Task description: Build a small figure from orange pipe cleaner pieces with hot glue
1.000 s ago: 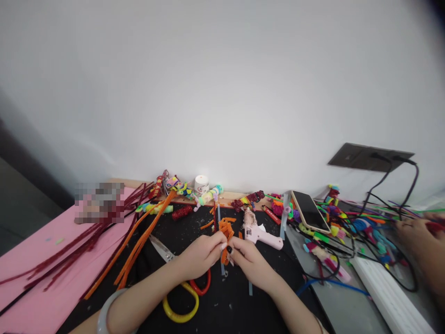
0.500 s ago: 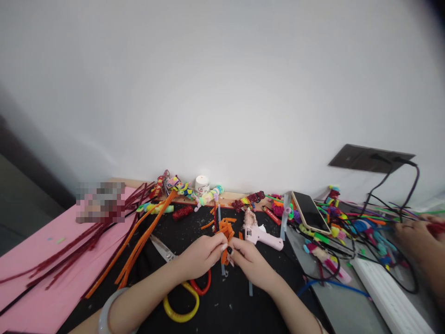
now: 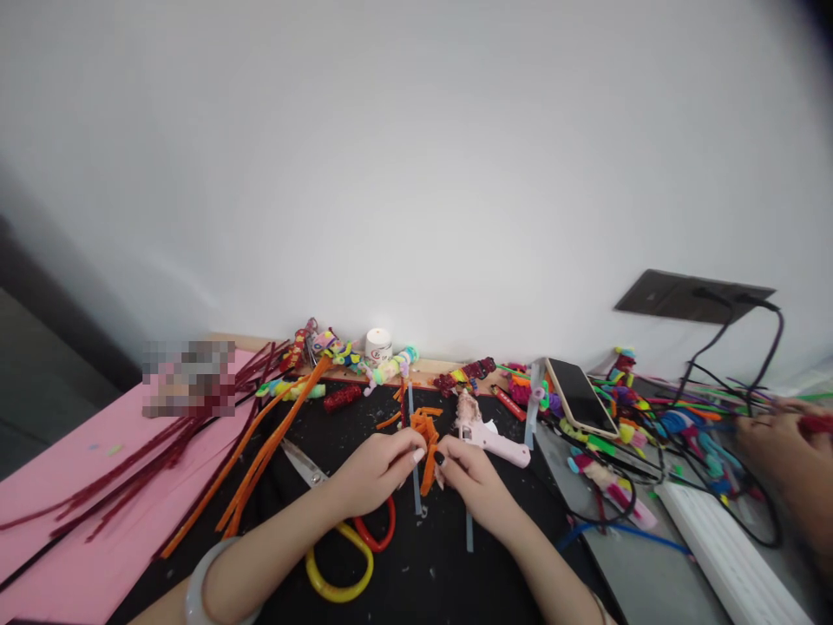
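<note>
My left hand [image 3: 374,473] and my right hand [image 3: 472,482] meet over a black mat [image 3: 416,564], fingertips pinched on a short orange pipe cleaner piece [image 3: 428,469] between them. Just beyond my fingers lies a small heap of cut orange pieces [image 3: 423,424]. A pink glue gun [image 3: 491,441] rests right of that heap. Scissors with a yellow and a red handle [image 3: 344,542] lie under my left wrist.
Long orange pipe cleaners [image 3: 260,451] and dark red ones [image 3: 130,469] stretch across pink paper [image 3: 58,521] at left. Small pipe-cleaner figures [image 3: 390,365] line the wall. A phone [image 3: 579,395], cables and colourful scraps crowd the right, where another person's hand [image 3: 777,451] works.
My hands have drawn slightly apart and the orange piece now hangs straighter between my fingertips. The other person's hand has shifted slightly.
</note>
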The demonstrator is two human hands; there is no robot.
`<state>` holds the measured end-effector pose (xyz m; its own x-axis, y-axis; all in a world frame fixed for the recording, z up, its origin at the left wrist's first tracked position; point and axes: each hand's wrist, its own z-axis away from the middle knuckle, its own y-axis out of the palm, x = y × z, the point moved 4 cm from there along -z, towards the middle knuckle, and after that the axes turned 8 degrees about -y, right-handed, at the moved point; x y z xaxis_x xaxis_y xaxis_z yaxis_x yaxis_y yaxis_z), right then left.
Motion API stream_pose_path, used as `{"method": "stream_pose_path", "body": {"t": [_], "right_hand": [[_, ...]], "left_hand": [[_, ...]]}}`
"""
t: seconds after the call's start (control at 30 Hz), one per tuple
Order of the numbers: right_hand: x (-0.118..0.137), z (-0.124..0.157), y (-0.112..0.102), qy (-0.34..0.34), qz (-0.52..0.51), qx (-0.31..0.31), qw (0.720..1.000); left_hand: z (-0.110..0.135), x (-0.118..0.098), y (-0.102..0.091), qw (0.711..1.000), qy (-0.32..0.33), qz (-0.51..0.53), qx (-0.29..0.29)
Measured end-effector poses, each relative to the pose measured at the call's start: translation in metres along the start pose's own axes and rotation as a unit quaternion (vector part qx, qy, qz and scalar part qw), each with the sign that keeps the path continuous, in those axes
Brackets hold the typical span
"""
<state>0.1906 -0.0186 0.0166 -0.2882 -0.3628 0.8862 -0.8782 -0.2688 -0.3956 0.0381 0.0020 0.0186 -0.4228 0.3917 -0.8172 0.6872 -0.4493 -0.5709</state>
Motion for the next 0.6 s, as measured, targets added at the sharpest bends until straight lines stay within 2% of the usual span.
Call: {"method": "stream_pose_path", "body": {"t": [0.07,0.2,0.27,0.47,0.6], "right_hand": [[-0.003,0.000,-0.008,-0.011,0.005,-0.052,0.999],[-0.008,0.002,-0.026,-0.025,0.052,-0.176,0.983],[-0.008,0.002,-0.031,-0.035,0.084,-0.207,0.974],[-0.001,0.001,-0.034,-0.065,0.173,-0.216,0.959],[-0.002,0.000,-0.033,-0.032,0.207,-0.193,0.959]], "left_hand": [[-0.001,0.003,-0.006,0.999,-0.002,0.014,-0.031],[-0.005,0.019,-0.026,0.986,-0.048,-0.017,-0.161],[-0.008,0.026,-0.033,0.978,-0.077,-0.057,-0.186],[-0.013,0.031,-0.038,0.970,-0.094,-0.161,-0.153],[-0.011,0.029,-0.035,0.968,-0.087,-0.228,-0.058]]}}
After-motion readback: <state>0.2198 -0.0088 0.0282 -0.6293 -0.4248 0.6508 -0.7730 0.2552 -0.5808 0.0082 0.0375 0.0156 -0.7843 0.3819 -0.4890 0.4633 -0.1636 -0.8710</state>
